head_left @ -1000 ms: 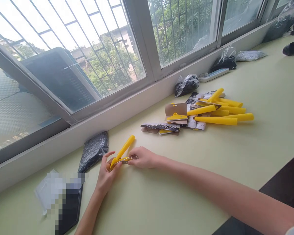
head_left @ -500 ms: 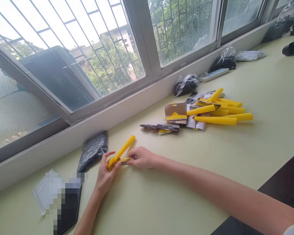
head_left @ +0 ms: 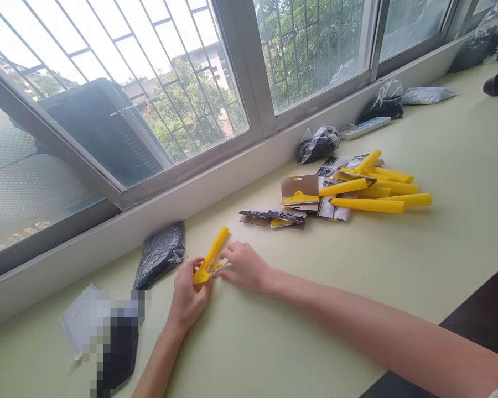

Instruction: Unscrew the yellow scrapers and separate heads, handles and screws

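A yellow plastic scraper with a long handle stands tilted on the pale green table, handle pointing up and away. My left hand is closed around its wide head end. My right hand pinches a thin metal blade at the scraper's head. Farther right lies a pile of several more yellow scrapers mixed with printed cardboard packaging cards.
A black plastic bag lies by the window sill left of my hands. A blurred packet sits at lower left. More black bags and a white power strip line the sill. A dark table edge shows at lower right.
My left hand has shifted its grip up over the scraper head, and the handle has tipped more upright. My right hand has moved slightly closer to the head.
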